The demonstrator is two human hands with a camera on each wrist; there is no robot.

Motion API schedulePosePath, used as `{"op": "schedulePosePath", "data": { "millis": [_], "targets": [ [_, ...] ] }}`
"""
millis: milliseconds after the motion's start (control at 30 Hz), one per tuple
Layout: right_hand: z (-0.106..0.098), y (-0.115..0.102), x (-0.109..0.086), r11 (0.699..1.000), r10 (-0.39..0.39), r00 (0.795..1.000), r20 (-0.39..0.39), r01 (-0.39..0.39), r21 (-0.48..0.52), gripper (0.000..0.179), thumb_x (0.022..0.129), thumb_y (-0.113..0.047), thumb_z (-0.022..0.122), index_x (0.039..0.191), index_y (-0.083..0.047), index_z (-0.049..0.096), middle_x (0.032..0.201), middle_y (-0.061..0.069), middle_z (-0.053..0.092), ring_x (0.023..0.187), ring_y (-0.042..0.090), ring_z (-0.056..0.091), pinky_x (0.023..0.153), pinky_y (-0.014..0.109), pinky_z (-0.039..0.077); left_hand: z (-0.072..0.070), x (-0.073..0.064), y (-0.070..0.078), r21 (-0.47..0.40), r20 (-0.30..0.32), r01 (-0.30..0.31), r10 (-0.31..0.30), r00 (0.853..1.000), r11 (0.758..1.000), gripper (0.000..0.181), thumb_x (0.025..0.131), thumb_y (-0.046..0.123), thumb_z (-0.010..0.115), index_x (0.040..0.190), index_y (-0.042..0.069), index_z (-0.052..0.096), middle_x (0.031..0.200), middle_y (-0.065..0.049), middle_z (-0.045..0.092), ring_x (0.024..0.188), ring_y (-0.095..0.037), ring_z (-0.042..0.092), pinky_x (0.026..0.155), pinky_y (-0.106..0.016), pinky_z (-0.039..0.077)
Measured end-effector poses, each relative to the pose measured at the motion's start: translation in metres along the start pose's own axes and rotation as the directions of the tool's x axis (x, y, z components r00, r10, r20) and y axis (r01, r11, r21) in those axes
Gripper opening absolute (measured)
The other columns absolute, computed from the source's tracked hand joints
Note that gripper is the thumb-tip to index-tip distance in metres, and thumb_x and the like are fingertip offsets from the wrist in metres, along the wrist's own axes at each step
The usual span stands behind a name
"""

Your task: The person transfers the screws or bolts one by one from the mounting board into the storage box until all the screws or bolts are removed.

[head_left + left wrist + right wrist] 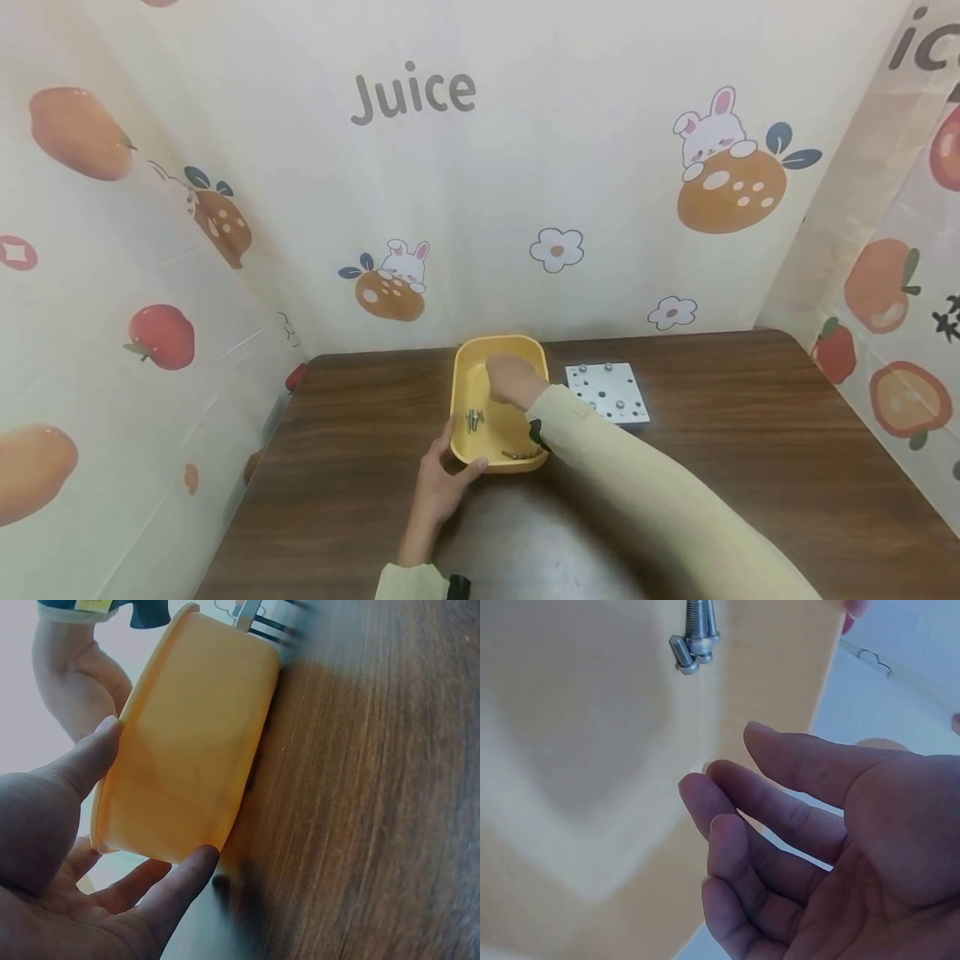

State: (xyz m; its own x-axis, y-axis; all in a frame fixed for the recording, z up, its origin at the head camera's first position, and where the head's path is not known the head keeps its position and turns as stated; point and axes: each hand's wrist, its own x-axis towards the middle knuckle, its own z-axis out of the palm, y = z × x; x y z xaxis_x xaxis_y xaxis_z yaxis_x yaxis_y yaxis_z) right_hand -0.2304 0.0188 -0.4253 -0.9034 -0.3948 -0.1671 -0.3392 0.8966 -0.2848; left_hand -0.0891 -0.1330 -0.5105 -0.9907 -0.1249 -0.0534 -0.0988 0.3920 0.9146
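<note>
A yellow plastic tray (495, 435) stands on the table. My left hand (441, 482) grips its near left corner, the thumb at the rim and the fingers spread along the outer wall (180, 742). Over the tray's far half is my right hand (514, 380); in the right wrist view its fingers (727, 844) are loosely bent, thumb apart, holding nothing. Several metal screws (474, 420) lie in a cluster at the tray's left side, also seen beyond the fingertips as silver screws (697, 634). More screws (519, 455) lie along the near wall.
Right of the tray, a light metal plate (606, 390) with holes and several bolts in it lies on the dark wooden table (720, 417). A printed curtain (510, 167) encloses the back and sides. My right forearm crosses the table's right half.
</note>
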Motion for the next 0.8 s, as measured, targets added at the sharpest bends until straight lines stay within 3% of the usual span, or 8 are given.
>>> {"op": "schedulePosePath", "data": {
  "millis": [267, 500, 800],
  "targets": [
    [-0.005, 0.013, -0.014, 0.994, 0.054, 0.999, -0.009, -0.052, 0.099, 0.020, 0.088, -0.009, 0.078, 0.083, -0.010, 0.058, 0.077, 0.003, 0.057, 0.068, 0.017, 0.054, 0.065, 0.030, 0.050, 0.001, -0.001, 0.001, 0.002, -0.011, 0.012, -0.012, 1.000, 1.000, 0.091, 0.087, 0.023, 0.089, 0.164, 0.017, 0.041, 0.160, -0.031, 0.044, 0.141, -0.052, 0.049, 0.117, -0.066, 0.038],
    [-0.005, 0.016, -0.021, 0.991, 0.090, 0.996, -0.011, -0.089, 0.100, 0.027, 0.092, -0.016, 0.080, 0.080, -0.010, 0.057, 0.072, 0.001, 0.055, 0.064, 0.016, 0.053, 0.060, 0.028, 0.047, 0.001, -0.001, 0.000, 0.012, -0.010, 0.010, -0.010, 1.000, 1.000, 0.092, 0.086, 0.025, 0.089, 0.164, 0.018, 0.041, 0.159, -0.032, 0.044, 0.140, -0.052, 0.050, 0.116, -0.065, 0.040],
    [-0.010, 0.021, -0.036, 0.991, 0.056, 0.997, -0.057, -0.048, 0.126, 0.040, 0.093, -0.013, 0.077, 0.065, -0.014, 0.049, 0.059, -0.003, 0.044, 0.053, 0.012, 0.042, 0.050, 0.025, 0.036, 0.000, -0.001, 0.001, 0.009, -0.012, 0.011, -0.010, 1.000, 1.000, 0.091, 0.087, 0.024, 0.088, 0.164, 0.017, 0.041, 0.159, -0.033, 0.043, 0.140, -0.054, 0.050, 0.115, -0.066, 0.040]
  ]
}}
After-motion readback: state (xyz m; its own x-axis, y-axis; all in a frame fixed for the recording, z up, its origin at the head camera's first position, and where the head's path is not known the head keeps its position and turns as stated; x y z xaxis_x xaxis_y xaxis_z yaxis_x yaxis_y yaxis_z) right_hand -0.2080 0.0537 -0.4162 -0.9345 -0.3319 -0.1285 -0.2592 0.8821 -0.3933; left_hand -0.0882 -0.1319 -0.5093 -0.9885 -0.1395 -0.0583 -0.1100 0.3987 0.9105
